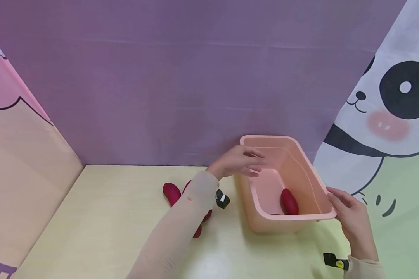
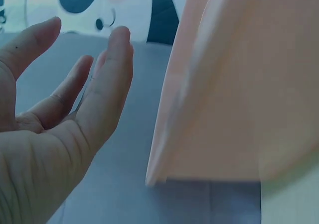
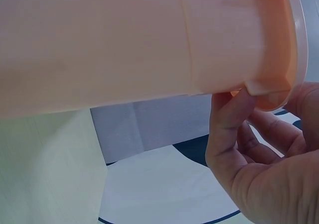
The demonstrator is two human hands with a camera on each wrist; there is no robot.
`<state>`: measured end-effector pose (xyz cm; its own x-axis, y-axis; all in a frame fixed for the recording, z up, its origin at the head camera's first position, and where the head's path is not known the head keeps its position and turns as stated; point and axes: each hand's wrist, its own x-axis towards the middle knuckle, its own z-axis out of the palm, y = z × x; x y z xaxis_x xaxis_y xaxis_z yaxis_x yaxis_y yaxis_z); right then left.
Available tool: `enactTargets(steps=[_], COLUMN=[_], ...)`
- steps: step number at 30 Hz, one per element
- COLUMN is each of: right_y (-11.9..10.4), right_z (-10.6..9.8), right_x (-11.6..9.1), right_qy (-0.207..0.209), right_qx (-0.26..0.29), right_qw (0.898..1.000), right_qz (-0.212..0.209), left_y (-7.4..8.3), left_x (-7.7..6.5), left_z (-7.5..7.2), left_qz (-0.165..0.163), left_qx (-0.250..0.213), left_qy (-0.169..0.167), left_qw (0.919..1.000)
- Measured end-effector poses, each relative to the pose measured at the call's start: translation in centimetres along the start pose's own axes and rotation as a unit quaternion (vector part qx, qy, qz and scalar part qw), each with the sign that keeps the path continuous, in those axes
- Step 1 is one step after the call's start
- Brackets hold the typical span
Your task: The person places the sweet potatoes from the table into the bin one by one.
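Observation:
A pink plastic basin point(image 1: 272, 223) stands on the table, its far end close to the purple backdrop. My right hand point(image 1: 356, 217) grips its rim at the near right corner; in the right wrist view, the fingers point(image 3: 224, 129) curl under the lip. Above the basin's left rim hovers my left hand point(image 1: 241, 161), fingers apart and loosely bent, holding nothing; the left wrist view shows the palm bare beside the basin wall point(image 2: 224, 109). Inside the basin lies a dark red, smooth oblong piece point(image 1: 289, 201), with a sliver of red by the near wall.
More dark red oblong pieces point(image 1: 172, 193) lie on the pale table point(image 1: 101, 221), partly hidden behind my left forearm. A purple backdrop point(image 1: 160, 85) rises behind, and a panda-printed panel point(image 1: 356, 170) borders the right side. Each wrist wears a black camera mount point(image 1: 222, 199).

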<state>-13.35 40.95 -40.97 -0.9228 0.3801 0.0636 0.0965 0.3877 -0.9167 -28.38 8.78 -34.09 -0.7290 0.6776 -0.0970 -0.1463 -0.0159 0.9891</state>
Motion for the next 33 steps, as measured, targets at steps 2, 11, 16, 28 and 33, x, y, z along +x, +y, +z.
enactTargets(steps=[2, 11, 16, 28, 33], right_y=[0.1, 0.2, 0.3, 0.3, 0.2], right_z=[0.0, -0.4, -0.5, -1.0, -0.9], right_x=[0.0, 0.0, 0.0, 0.3, 0.3], right_qy=[-0.002, -0.010, -0.027, -0.054, -0.057], right_qx=[0.008, 0.045, 0.048, 0.090, 0.103], right_qw=[1.000, 0.999, 0.998, 0.994, 0.993], right_qz=[0.000, 0.006, -0.005, -0.007, -0.007], left_y=[-0.4, -3.6, -6.0, -11.3, -13.6], left_x=[-1.2, -6.4, -9.4, -15.4, -16.6], left_z=[-1.3, -6.7, -9.5, -15.4, -17.2], left_qz=[0.004, 0.004, -0.005, -0.036, -0.033], left_qx=[-0.001, 0.017, 0.028, 0.016, -0.003], left_qy=[0.007, 0.051, 0.083, 0.147, 0.160], left_qw=[1.0000, 0.9985, 0.9961, 0.9884, 0.9866])
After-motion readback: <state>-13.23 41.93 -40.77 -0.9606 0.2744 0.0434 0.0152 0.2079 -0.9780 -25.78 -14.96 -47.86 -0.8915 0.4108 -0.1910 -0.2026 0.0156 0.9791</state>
